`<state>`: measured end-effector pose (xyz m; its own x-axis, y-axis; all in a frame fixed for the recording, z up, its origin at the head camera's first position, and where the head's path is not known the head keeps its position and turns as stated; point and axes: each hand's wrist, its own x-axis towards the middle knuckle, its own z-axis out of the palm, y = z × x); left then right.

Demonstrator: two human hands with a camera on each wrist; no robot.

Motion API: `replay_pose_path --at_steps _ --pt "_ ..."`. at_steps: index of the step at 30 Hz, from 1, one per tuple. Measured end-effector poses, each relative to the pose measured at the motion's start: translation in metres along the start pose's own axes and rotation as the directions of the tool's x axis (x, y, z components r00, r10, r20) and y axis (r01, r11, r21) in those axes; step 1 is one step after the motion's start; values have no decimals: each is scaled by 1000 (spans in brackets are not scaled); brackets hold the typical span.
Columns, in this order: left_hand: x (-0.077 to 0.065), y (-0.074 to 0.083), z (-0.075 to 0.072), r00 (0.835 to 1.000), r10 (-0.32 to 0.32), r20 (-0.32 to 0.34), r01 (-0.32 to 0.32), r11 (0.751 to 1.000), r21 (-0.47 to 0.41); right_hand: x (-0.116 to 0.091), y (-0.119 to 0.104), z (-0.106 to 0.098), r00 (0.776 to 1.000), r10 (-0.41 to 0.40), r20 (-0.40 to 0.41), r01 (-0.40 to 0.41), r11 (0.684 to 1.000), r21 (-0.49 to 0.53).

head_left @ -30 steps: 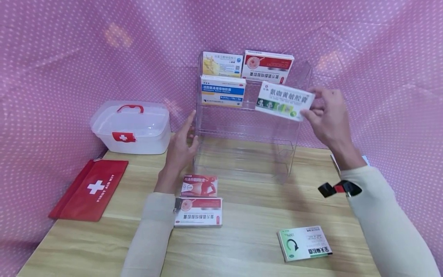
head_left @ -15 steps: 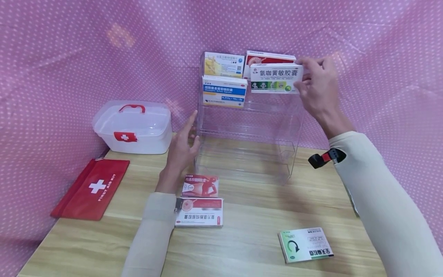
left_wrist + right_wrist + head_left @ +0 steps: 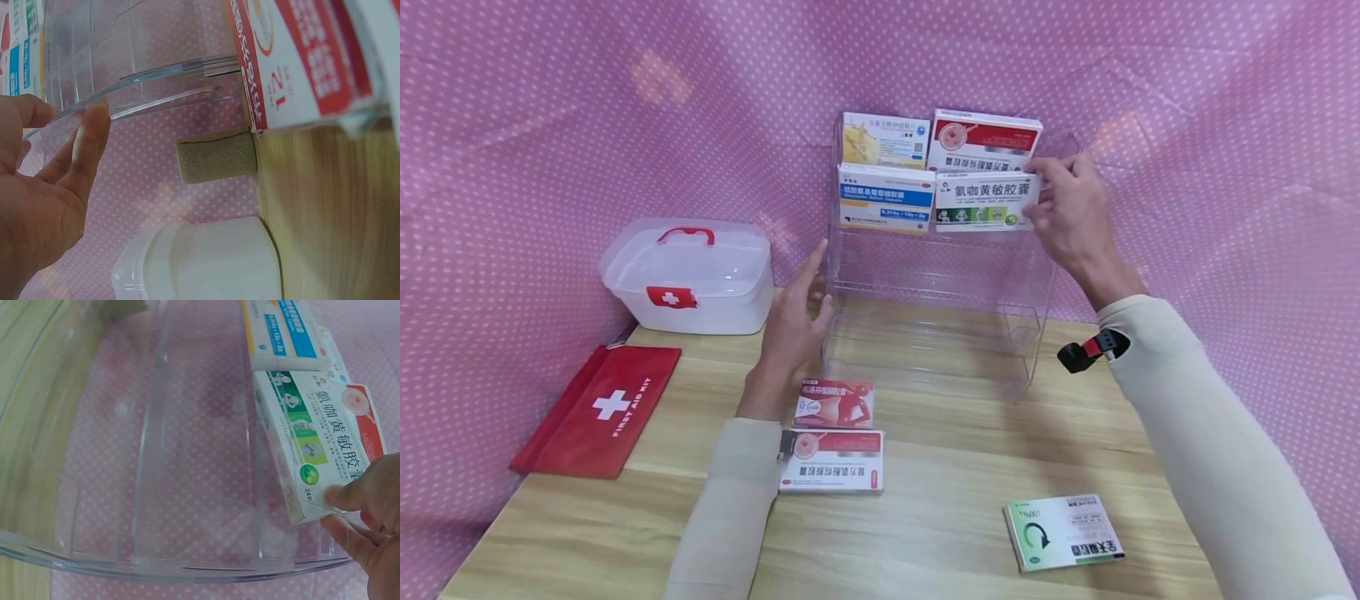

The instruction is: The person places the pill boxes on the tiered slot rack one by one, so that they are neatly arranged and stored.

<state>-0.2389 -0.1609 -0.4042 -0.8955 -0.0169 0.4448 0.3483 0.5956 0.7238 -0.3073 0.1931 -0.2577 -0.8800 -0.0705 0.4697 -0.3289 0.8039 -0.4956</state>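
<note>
My right hand [image 3: 1071, 212] pinches the right end of a white and green medicine box [image 3: 977, 204], between thumb and fingers in the right wrist view. This box stands on a tier of the clear acrylic rack [image 3: 932, 304], in front of a red and white medicine box [image 3: 988, 142] and right of a blue and white one [image 3: 886, 198]. A yellow and white box [image 3: 883, 140] stands behind the blue one. My left hand [image 3: 793, 321] is at the rack's left side, its fairly straight fingers [image 3: 90, 134] touching the clear side edge in the left wrist view.
Two boxes, a red one [image 3: 835, 403] and a red and white one [image 3: 835, 462], lie before the rack. A green and white box [image 3: 1063, 533] lies front right. A lidded first-aid box [image 3: 692, 283], red pouch [image 3: 602, 412] and beige bandage roll [image 3: 217, 156] are also there.
My right hand has brought the white and green box leftward, raised it, then lowered it onto the tier beside the blue and white box. My left hand stays at the rack's side.
</note>
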Motion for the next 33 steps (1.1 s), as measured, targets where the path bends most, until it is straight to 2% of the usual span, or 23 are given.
replay_pose_path --at_steps 4,12,22,28,30,33 --pt "0 0 -2 1000 -6 1 6 1000 -2 0 -1 5 1000 1 -9 -1 1000 7" --pt "-1 -2 -2 1000 -13 4 13 1000 2 -2 -6 10 998 45 37 -39 988 -152" --pt "0 0 -3 1000 -5 3 5 1000 8 -7 -4 9 996 -39 75 54 976 -212" --pt "1 -1 -1 1000 -3 6 3 1000 2 -9 -10 0 990 -34 140 68 967 -245" --pt "1 -2 0 1000 -1 7 1 1000 -1 -12 -9 -4 984 -81 158 125 949 -290" --pt "1 -1 0 1000 0 9 0 1000 0 -20 -9 -8 983 -132 124 161 950 -268"
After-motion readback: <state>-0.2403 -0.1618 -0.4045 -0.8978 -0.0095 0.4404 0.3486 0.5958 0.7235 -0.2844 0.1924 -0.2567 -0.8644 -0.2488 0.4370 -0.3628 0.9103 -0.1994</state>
